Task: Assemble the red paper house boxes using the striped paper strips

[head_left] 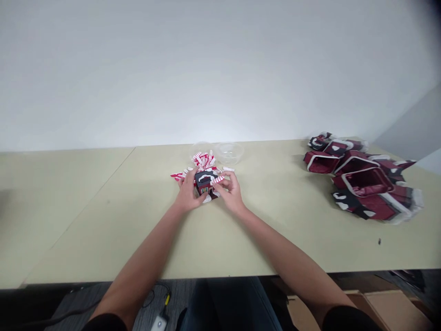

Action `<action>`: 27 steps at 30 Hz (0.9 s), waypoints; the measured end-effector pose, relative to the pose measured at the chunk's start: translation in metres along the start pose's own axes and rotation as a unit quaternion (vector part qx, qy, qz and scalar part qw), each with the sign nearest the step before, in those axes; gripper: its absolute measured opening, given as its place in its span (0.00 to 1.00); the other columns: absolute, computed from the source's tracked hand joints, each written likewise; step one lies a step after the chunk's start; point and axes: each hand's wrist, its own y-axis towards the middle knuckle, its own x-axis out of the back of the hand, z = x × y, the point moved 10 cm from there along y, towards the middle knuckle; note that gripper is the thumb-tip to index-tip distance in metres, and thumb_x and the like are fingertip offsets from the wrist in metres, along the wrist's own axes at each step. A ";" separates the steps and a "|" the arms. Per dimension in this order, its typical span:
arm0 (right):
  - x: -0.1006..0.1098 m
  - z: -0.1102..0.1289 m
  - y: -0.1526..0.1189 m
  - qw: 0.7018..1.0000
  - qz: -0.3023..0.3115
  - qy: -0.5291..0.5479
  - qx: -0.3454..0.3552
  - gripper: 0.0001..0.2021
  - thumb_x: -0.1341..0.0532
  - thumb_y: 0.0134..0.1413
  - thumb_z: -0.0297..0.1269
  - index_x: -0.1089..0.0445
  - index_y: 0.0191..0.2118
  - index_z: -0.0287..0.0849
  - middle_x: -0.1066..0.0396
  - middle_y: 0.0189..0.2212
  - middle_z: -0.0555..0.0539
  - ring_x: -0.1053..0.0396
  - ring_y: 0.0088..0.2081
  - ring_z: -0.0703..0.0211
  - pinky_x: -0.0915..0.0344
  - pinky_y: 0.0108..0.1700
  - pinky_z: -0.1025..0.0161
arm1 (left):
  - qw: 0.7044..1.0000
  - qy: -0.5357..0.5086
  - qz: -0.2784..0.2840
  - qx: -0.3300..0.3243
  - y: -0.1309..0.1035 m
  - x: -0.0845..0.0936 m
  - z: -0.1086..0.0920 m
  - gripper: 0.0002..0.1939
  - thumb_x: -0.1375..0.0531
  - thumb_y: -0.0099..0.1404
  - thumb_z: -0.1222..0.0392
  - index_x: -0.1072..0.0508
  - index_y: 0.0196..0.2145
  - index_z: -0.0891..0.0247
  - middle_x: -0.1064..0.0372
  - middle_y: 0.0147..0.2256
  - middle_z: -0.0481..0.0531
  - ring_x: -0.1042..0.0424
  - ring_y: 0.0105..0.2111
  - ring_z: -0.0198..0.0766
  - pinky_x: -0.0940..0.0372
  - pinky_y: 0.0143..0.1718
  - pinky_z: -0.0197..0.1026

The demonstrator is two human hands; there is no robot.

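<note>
One small dark-roofed house (204,181) on the pale table (262,243), gripped at its left side by the left hand (188,194); thumb and fingers of the right hand (232,195) pinching a striped strip (217,179) at the roof's right edge. Just behind — striped pile (204,159), clear dishes (230,152); well apart, right — maroon houses (374,179).

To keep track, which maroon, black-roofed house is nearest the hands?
The maroon, black-roofed house between left hand and right hand; other maroon houses lie far right.
</note>
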 end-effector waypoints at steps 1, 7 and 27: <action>-0.003 -0.001 -0.001 1.000 0.008 0.005 -0.002 0.21 0.34 0.49 0.51 0.43 0.42 0.48 0.29 0.27 0.54 0.32 0.26 0.61 0.36 0.31 0.64 | 1.000 -0.002 0.000 -0.002 0.000 0.000 0.001 0.47 0.34 0.54 0.57 0.51 0.67 0.58 0.41 0.62 0.64 0.38 0.62 0.57 0.48 0.65 0.62; -0.016 0.020 -0.012 0.964 0.073 -0.202 0.158 0.13 0.36 0.56 0.47 0.38 0.37 0.46 0.27 0.31 0.52 0.29 0.31 0.60 0.38 0.46 0.56 | 0.999 -0.044 -0.004 -0.014 0.002 -0.001 0.007 0.48 0.33 0.52 0.60 0.48 0.66 0.56 0.41 0.63 0.63 0.35 0.60 0.55 0.46 0.65 0.62; -0.007 0.054 -0.011 0.751 0.077 -0.502 0.421 0.14 0.47 0.70 0.43 0.30 0.37 0.41 0.26 0.33 0.47 0.32 0.35 0.60 0.46 0.46 0.58 | 0.942 -0.301 -0.070 0.130 0.002 0.004 0.020 0.48 0.26 0.47 0.51 0.41 0.62 0.52 0.30 0.51 0.56 0.24 0.40 0.37 0.27 0.42 0.39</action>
